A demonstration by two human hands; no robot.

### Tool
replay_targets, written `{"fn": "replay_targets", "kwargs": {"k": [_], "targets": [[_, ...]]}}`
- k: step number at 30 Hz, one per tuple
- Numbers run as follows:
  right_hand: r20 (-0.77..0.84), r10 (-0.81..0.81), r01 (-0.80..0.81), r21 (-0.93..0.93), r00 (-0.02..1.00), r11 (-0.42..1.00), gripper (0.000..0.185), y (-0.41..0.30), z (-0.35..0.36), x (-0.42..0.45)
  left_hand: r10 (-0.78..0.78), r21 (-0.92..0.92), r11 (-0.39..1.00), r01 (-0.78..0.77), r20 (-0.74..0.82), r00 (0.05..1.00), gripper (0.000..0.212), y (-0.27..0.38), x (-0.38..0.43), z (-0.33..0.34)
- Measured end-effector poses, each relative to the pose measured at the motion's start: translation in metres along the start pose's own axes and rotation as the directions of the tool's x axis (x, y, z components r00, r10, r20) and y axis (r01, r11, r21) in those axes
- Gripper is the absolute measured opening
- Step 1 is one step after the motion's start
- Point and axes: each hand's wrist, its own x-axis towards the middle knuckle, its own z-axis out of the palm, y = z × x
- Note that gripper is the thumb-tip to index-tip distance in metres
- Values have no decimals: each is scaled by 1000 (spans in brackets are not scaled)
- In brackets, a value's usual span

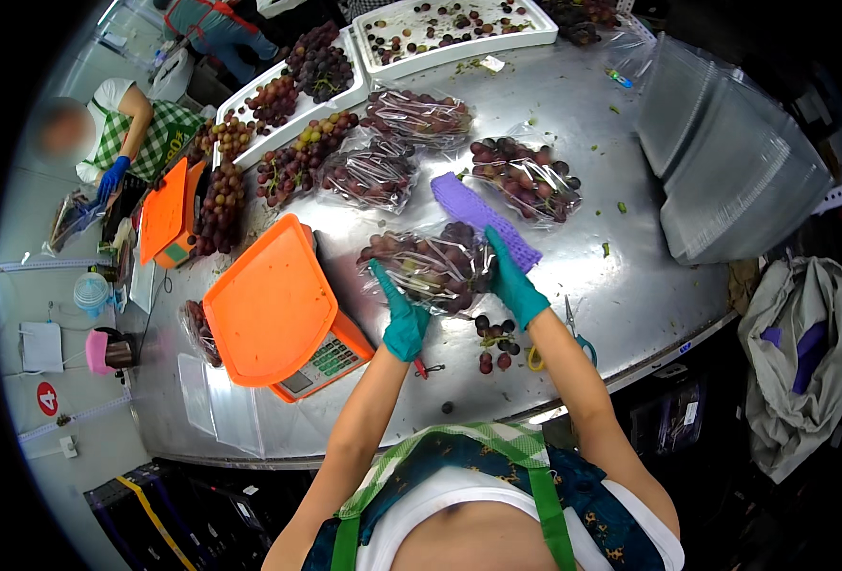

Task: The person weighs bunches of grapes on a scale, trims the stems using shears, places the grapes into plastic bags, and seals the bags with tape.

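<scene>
Between my two green-gloved hands, on the steel table, is a clear plastic bag of dark red grapes (pixel 432 265). My left hand (pixel 401 314) is at its near left side and my right hand (pixel 514 278) at its right end; both grip it. A purple foam net sleeve (pixel 485 221) lies just behind the bag and my right hand. Further back are more bagged grapes (pixel 524 178). Left of my left hand stands an orange weighing scale (pixel 271 307) with nothing on its pan but small specks. Loose grapes (pixel 496 342) lie near my right wrist.
Scissors (pixel 581 342) lie partly hidden by my right forearm. Stacked clear plastic bags (pixel 735 157) stand at the right. White foam trays (pixel 457 53) with grapes are at the back. Flat clear bags (pixel 221 407) lie front left. A co-worker (pixel 143 128) stands behind a second orange scale (pixel 168 214).
</scene>
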Motion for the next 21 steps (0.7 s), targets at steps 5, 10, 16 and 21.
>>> {"fn": "replay_targets", "kwargs": {"k": [5, 10, 16, 21], "targets": [[-27, 50, -54, -160, 998, 986, 70, -15, -10, 11, 78, 34, 997, -75, -89, 993, 50, -20, 15, 0], [-54, -69, 38, -441, 996, 897, 83, -20, -26, 20, -250, 30, 967, 252, -53, 967, 56, -8, 27, 6], [-184, -232, 66, -631, 955, 773, 82, -16, 4, -3, -448, 397, 772, 497, -215, 868, 63, 25, 29, -18], [-132, -372, 44, -903, 919, 428, 75, -16, 2, -2, -473, 439, 745, 502, -182, 862, 67, 31, 36, -49]]}}
